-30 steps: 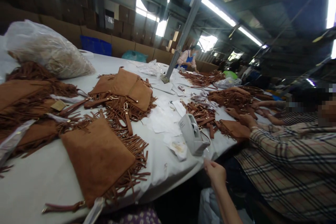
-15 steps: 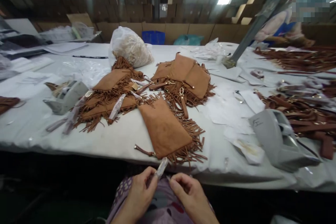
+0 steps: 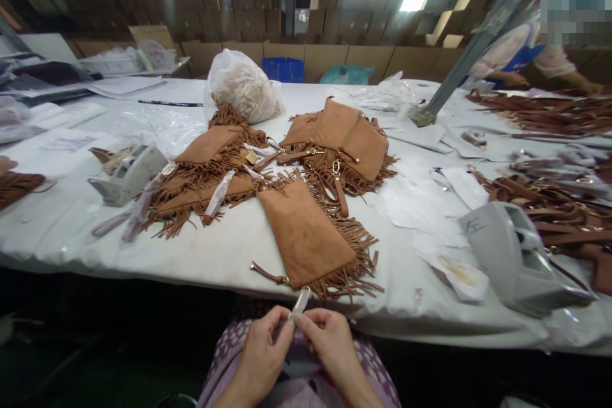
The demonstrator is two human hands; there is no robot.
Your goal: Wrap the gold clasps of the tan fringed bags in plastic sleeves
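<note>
A small strap piece in clear wrapping (image 3: 301,301) is pinched between my two hands at the table's front edge. My left hand (image 3: 268,344) grips its lower part with thumb and fingers. My right hand (image 3: 329,341) pinches the same piece from the other side, fingertips touching those of my left. Just beyond them lies a tan fringed bag (image 3: 308,233), its zipper pull (image 3: 268,274) pointing left. Behind it are more fringed bags (image 3: 351,137), and others (image 3: 210,143) lie to the left with wrapped straps.
Grey tape dispensers stand at left (image 3: 129,175) and right (image 3: 511,255). A filled plastic bag (image 3: 246,86) sits at the back. Brown straps (image 3: 564,217) pile at right, near a metal post (image 3: 473,44). Across the table, a person (image 3: 516,54) reaches toward straps.
My right hand has moved left and now meets my left hand at the wrapped piece. The view has shifted slightly. The person across the table has extended an arm to the right.
</note>
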